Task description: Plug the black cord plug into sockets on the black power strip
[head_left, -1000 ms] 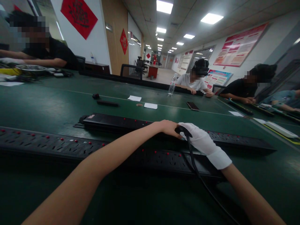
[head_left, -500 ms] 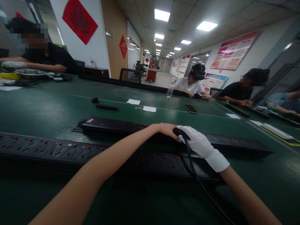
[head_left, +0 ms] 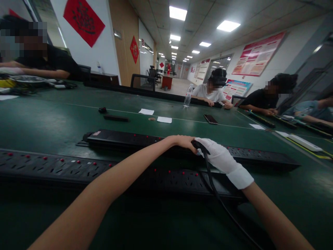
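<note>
My right hand [head_left: 217,155], in a white glove, is closed around a black plug [head_left: 202,146] whose black cable [head_left: 221,201] runs down toward the lower right. Bare, my left hand [head_left: 185,142] reaches over the far power strip [head_left: 122,138] and meets the gloved hand at the plug; its fingers are mostly hidden. Both hands are above the far strip, a long black bar with red lights or buttons. Nearer to me lies a second long black strip [head_left: 179,180] with slotted sockets, partly behind my left forearm.
On the green table [head_left: 52,121] beyond are a black bar [head_left: 116,118], paper slips [head_left: 164,119], a phone [head_left: 210,119] and an upright bottle [head_left: 188,96]. Several people sit around; cables and a dish [head_left: 28,79] lie at far left.
The view has shifted slightly, so the strips and table items sit a little further left. Both hands keep the same position at the plug.
</note>
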The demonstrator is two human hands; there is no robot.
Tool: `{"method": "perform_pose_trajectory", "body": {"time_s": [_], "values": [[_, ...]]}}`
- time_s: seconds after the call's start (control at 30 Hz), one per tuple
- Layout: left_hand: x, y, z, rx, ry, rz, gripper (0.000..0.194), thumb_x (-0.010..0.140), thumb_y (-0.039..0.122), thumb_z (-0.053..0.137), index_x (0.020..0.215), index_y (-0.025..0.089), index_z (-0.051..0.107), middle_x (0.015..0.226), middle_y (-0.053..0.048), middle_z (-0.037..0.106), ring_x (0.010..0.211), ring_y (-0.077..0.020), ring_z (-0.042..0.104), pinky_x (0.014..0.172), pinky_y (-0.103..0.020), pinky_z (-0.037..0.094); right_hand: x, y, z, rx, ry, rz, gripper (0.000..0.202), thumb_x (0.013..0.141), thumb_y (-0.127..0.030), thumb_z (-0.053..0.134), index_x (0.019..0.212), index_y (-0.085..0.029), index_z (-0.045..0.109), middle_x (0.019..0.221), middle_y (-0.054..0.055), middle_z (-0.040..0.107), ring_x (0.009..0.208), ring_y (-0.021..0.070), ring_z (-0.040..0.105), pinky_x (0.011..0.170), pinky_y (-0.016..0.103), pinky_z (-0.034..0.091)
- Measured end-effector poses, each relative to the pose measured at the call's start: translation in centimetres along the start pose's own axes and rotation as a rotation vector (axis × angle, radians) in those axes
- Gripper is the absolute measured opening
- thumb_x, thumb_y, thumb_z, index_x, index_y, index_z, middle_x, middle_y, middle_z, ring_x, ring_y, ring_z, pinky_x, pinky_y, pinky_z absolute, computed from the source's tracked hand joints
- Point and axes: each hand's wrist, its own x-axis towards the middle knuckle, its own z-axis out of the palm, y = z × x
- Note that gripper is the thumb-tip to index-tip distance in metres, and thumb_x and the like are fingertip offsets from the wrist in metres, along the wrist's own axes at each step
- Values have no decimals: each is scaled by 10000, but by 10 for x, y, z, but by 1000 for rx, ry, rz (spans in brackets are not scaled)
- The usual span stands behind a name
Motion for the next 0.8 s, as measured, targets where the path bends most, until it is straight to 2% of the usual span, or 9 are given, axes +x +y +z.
{"method": "perform_pose_trajectory", "body": {"time_s": [0.33, 0.8], "values": [[-1, -1, -1, -11, 16, -33, 581, 612, 383, 657, 1123, 171, 477, 1138, -41, 561, 1013, -211, 521, 898, -327, 365, 0, -1, -1, 0, -4, -8, 413, 836, -252, 435, 1244, -216, 380, 1214, 68, 493, 1080, 195, 484, 926, 346, 398], [-4, 4, 0, -3, 8, -1, 569, 631, 358, 645, 1134, 153, 477, 1129, -48, 567, 1002, -208, 526, 887, -321, 367, 1, -1, -1, -21, -8, -12, 413, 831, -237, 434, 1240, -214, 389, 1211, 73, 498, 1079, 195, 489, 922, 344, 402]]}}
